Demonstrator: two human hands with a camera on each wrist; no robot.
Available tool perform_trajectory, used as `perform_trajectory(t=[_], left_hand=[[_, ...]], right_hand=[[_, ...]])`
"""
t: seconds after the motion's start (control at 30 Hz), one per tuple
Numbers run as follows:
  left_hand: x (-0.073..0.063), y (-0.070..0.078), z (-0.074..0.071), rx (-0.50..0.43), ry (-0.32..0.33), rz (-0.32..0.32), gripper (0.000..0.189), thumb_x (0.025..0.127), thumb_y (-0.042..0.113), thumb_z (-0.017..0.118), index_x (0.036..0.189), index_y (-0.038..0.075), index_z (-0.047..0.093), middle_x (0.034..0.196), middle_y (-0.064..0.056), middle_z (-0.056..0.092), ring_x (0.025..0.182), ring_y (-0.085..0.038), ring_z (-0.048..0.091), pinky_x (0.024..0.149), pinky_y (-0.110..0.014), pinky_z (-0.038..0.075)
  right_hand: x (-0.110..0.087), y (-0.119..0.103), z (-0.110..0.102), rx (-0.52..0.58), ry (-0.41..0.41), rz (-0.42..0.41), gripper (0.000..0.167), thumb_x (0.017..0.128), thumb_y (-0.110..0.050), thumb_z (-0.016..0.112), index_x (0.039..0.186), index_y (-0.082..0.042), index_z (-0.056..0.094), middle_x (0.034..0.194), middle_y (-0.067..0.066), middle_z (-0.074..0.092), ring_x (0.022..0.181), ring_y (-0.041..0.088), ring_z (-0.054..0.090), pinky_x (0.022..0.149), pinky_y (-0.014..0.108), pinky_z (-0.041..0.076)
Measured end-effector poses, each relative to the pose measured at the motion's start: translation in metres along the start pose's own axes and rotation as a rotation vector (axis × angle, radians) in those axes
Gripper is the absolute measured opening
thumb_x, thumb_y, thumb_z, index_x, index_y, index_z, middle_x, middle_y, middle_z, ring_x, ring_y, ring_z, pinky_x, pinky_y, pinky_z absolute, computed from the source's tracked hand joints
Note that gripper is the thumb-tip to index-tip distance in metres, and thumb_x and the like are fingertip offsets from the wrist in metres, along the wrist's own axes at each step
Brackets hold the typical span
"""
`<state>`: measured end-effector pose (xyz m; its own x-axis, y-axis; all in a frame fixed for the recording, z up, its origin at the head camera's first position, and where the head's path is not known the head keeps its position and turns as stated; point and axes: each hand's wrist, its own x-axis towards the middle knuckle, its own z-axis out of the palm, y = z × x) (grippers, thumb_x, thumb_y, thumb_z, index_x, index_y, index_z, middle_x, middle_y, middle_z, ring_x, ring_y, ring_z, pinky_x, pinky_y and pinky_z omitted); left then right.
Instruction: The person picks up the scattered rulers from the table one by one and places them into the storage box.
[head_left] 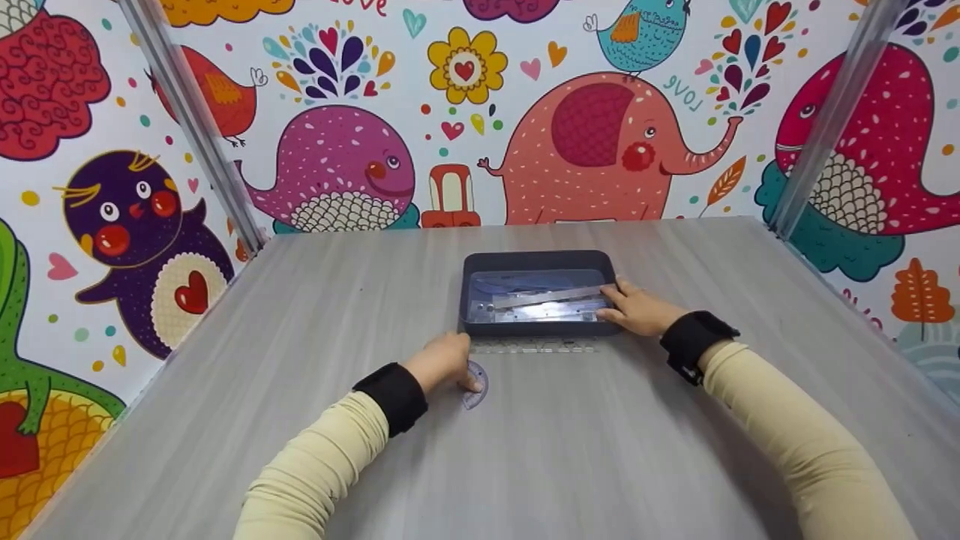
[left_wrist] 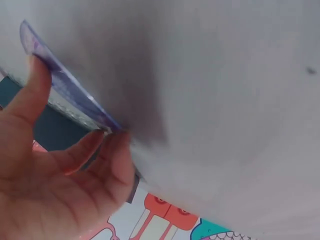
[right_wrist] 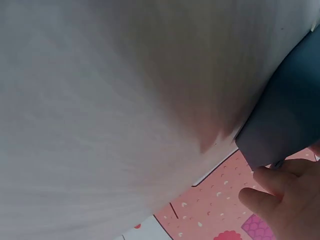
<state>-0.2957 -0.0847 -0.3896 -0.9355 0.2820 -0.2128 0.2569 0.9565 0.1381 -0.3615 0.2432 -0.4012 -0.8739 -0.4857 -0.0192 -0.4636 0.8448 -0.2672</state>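
Between the thumb and fingertips of my left hand [head_left: 448, 358] is a small purple see-through protractor [head_left: 478, 384], its curved edge to the right. The left wrist view shows the protractor [left_wrist: 75, 87] tilted up from the tabletop. My right hand [head_left: 643, 309] grips the right end of a dark blue tray [head_left: 540, 330], with fingertips over its rim. Inside the tray lie clear rulers and other flat see-through pieces. One slanting ruler [head_left: 551, 298] has its right end beside those fingertips. In the right wrist view, fingers bend at the corner of the tray [right_wrist: 285, 120].
A clear strip with a wavy edge [head_left: 536, 346] lies on the grey table [head_left: 555, 450] along the tray's front side. Behind the table stands a wall [head_left: 480, 150] printed with cartoon animals, with metal posts [head_left: 832, 120] at its corners.
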Motion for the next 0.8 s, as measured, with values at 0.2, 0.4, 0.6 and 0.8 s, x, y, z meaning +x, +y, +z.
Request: perform_trajectory(t=[0.2, 0.4, 0.6, 0.8], left_hand=[[0.002, -0.006, 0.001, 0.055, -0.016, 0.069, 0.042, 0.066, 0.035, 0.08, 0.086, 0.002, 0.062, 0.087, -0.012, 0.064, 0.086, -0.027, 0.059, 0.077, -0.038, 0.047], [0.004, -0.016, 0.0, 0.006, -0.045, 0.157, 0.032, 0.07, 0.03, 0.076, 0.072, 0.008, 0.054, 0.07, -0.001, 0.052, 0.07, -0.019, 0.049, 0.066, -0.032, 0.041], [0.003, -0.027, 0.002, -0.137, -0.08, 0.195, 0.026, 0.074, 0.023, 0.074, 0.071, 0.007, 0.053, 0.067, 0.003, 0.048, 0.065, -0.014, 0.044, 0.061, -0.026, 0.037], [-0.003, -0.035, -0.001, -0.173, -0.183, 0.178, 0.039, 0.069, 0.02, 0.079, 0.096, 0.003, 0.056, 0.104, -0.013, 0.06, 0.098, -0.027, 0.055, 0.087, -0.038, 0.044]], right_hand=[[-0.003, -0.006, -0.001, -0.016, -0.013, -0.002, 0.062, 0.096, -0.037, 0.04, 0.138, 0.008, 0.029, 0.14, 0.041, 0.013, 0.129, 0.052, 0.021, 0.104, 0.059, 0.019], [-0.003, -0.007, -0.004, -0.026, -0.018, 0.012, 0.061, 0.097, -0.036, 0.039, 0.138, 0.008, 0.028, 0.14, 0.042, 0.013, 0.128, 0.052, 0.022, 0.103, 0.06, 0.018], [-0.001, -0.006, -0.003, -0.032, -0.04, 0.039, 0.062, 0.097, -0.037, 0.038, 0.14, 0.006, 0.026, 0.141, 0.04, 0.011, 0.129, 0.051, 0.022, 0.105, 0.058, 0.019], [0.002, -0.007, 0.0, -0.024, -0.069, 0.062, 0.065, 0.096, -0.043, 0.035, 0.141, 0.003, 0.024, 0.143, 0.038, 0.009, 0.129, 0.05, 0.023, 0.105, 0.057, 0.019]])
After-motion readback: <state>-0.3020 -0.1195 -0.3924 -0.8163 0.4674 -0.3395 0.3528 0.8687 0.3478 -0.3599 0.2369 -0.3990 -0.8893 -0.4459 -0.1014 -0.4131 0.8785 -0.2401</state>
